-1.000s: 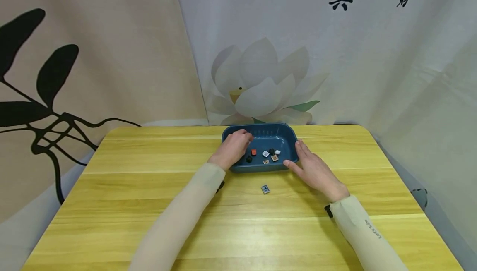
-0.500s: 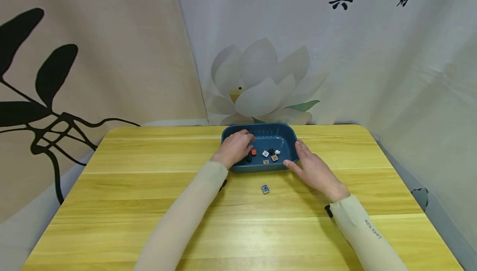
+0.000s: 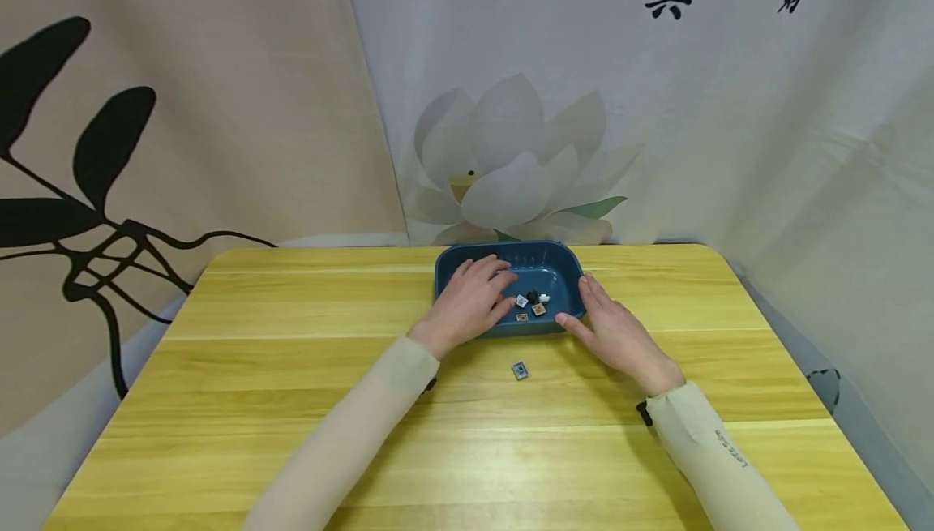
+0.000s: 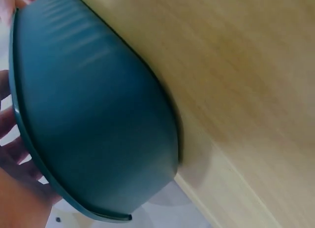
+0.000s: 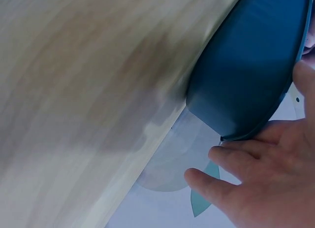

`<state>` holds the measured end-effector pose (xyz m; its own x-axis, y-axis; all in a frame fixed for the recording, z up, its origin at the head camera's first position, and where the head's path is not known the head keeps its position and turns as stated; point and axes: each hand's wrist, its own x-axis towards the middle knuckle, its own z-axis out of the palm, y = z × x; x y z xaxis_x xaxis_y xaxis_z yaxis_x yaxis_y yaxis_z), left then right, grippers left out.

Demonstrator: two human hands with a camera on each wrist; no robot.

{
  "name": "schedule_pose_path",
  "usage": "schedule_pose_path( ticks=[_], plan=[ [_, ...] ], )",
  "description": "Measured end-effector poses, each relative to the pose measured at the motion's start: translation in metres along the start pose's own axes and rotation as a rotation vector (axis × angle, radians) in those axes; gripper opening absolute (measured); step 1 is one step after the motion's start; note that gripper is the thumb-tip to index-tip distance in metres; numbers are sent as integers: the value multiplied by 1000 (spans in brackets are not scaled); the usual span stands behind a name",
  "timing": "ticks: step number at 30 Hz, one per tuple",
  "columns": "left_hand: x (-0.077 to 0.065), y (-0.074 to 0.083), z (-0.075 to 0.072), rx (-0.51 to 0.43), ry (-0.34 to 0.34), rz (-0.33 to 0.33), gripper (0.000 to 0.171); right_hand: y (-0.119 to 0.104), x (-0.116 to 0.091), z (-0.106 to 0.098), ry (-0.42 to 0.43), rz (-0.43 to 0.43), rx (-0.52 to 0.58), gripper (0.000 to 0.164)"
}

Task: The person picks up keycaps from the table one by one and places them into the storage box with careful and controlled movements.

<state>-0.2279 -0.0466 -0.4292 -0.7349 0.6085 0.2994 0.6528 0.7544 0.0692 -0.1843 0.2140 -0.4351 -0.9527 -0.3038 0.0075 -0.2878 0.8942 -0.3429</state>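
Note:
A dark blue plastic tray (image 3: 546, 278) stands at the table's far edge with several small square pieces in it, white, tan and black; their kind is too small to tell. My left hand (image 3: 470, 300) reaches over the near left rim, fingers spread and slightly bent above the tray floor. It covers the left part of the tray, and I see nothing held in it. Against the right end of the tray rests my right hand (image 3: 620, 336), its fingers fairly straight along the outside and its thumb at the near corner. The right wrist view shows those fingers (image 5: 234, 164) beside the tray wall.
One small grey square piece (image 3: 520, 370) lies on the wooden table (image 3: 467, 458) in front of the tray. Right behind the table hangs a printed curtain (image 3: 292, 109).
My left hand has shifted right and a little toward me, and its fingers have spread out. It now covers the red and black pieces at the tray's left. The right hand stays put.

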Motion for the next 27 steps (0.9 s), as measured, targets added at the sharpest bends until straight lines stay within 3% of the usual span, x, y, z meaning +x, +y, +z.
schedule_pose_path(
  ticks=[8, 14, 27],
  plan=[
    [-17, 11, -4, 17, 35, 87, 51, 1, 0, 1, 1, -9, -5, 91],
    [-29, 18, -7, 50, 24, 133, 55, 0, 0, 0, 1, -6, -10, 91],
    [-51, 33, -6, 86, -18, 298, 58, 1, 1, 1, 0, -2, -12, 92]
  ],
)
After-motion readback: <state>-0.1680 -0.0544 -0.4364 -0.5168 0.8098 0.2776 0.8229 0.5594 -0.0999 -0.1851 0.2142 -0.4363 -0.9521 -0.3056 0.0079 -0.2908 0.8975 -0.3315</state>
